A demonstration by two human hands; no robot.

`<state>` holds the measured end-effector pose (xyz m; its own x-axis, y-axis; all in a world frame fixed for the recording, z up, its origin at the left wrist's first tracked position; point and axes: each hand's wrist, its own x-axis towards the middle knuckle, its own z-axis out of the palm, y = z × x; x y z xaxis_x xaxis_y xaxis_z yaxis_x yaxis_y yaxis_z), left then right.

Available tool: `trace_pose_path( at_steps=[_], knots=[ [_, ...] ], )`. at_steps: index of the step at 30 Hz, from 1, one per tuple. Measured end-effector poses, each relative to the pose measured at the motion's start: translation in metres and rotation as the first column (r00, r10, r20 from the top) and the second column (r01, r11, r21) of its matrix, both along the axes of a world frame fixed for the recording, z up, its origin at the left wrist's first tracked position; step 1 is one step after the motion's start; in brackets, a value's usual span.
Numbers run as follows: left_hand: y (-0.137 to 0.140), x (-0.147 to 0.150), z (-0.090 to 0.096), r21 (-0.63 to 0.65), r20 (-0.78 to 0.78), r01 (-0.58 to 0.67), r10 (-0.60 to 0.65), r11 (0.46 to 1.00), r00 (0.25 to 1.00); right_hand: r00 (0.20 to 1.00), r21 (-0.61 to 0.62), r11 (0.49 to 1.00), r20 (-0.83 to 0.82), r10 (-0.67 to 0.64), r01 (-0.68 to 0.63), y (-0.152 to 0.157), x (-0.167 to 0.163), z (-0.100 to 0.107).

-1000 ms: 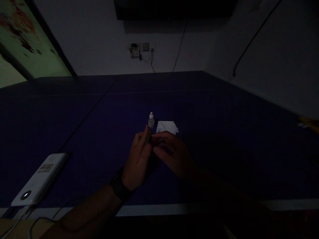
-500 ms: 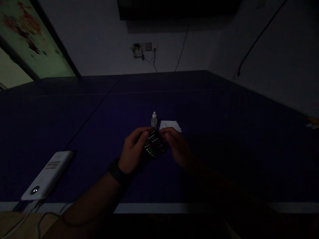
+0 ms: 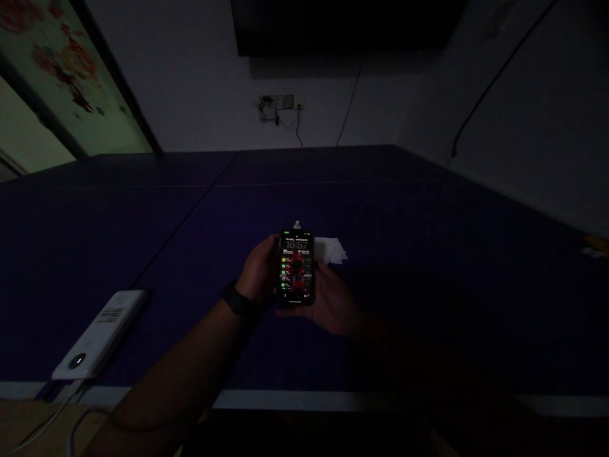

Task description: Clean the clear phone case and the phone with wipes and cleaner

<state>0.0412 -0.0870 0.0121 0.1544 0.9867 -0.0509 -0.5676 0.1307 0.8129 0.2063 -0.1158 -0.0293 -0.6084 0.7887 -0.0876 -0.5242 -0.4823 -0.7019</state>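
Note:
A smartphone [image 3: 297,268] with a lit lock screen is held upright between both hands, its screen facing me. My left hand [image 3: 259,270] grips its left edge, with the fingers behind it hidden. My right hand [image 3: 335,301] is closed around the lower right side, fingers passing under the bottom edge. Just beyond the phone, the white cap of a small bottle [image 3: 297,224] shows; the phone covers the rest. White sheets [image 3: 333,250], maybe paper or cloth, lie partly behind the phone on the right.
The table [image 3: 190,254] is dark blue with a white edge. A white power bank [image 3: 102,333] with cables plugged in lies at the front left. Wall sockets [image 3: 276,106] and a dark screen [image 3: 347,28] are on the far wall. The room is dim.
The phone has turned from a slanted position to upright, its screen now facing me squarely. My right hand has moved lower around it. The bottle is now mostly covered.

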Motion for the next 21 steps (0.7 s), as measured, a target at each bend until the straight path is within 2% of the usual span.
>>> trace_pose_path(
  at_steps=[1,4,10,14,15,17,19,21],
  knots=[
    [-0.001,0.003,-0.007,0.064,-0.006,-0.069,0.07,0.996,0.998,1.0,-0.007,1.0,0.003,0.008,-0.008,0.001,-0.001,-0.002],
    [-0.006,0.01,-0.023,0.153,0.001,-0.105,0.106,0.983,0.994,0.999,-0.006,1.0,0.036,0.018,-0.018,0.004,-0.003,-0.008],
    [-0.009,0.011,-0.033,0.065,0.06,-0.022,0.018,0.998,0.998,0.999,0.025,0.999,0.032,0.04,-0.041,0.007,-0.002,-0.012],
    [-0.009,0.012,-0.032,0.076,0.086,-0.053,0.046,0.996,0.995,0.994,0.073,0.995,0.096,0.061,-0.068,0.012,0.0,-0.015],
    [-0.008,0.011,-0.032,0.071,0.096,-0.064,0.058,0.995,0.994,0.989,0.094,0.994,0.143,0.039,-0.053,0.014,0.001,-0.016],
    [-0.007,0.009,-0.033,0.015,0.135,-0.054,0.051,0.998,0.989,0.964,0.159,0.986,0.25,-0.091,0.052,0.02,0.005,-0.016],
    [-0.005,0.005,-0.034,-0.092,0.181,0.027,-0.01,0.995,0.983,0.912,0.238,0.951,0.312,-0.266,0.196,0.028,0.012,-0.012],
    [-0.003,0.0,-0.035,-0.186,0.212,0.124,-0.083,0.975,0.974,0.887,0.275,0.924,0.305,-0.345,0.265,0.033,0.02,-0.005]
  ],
)
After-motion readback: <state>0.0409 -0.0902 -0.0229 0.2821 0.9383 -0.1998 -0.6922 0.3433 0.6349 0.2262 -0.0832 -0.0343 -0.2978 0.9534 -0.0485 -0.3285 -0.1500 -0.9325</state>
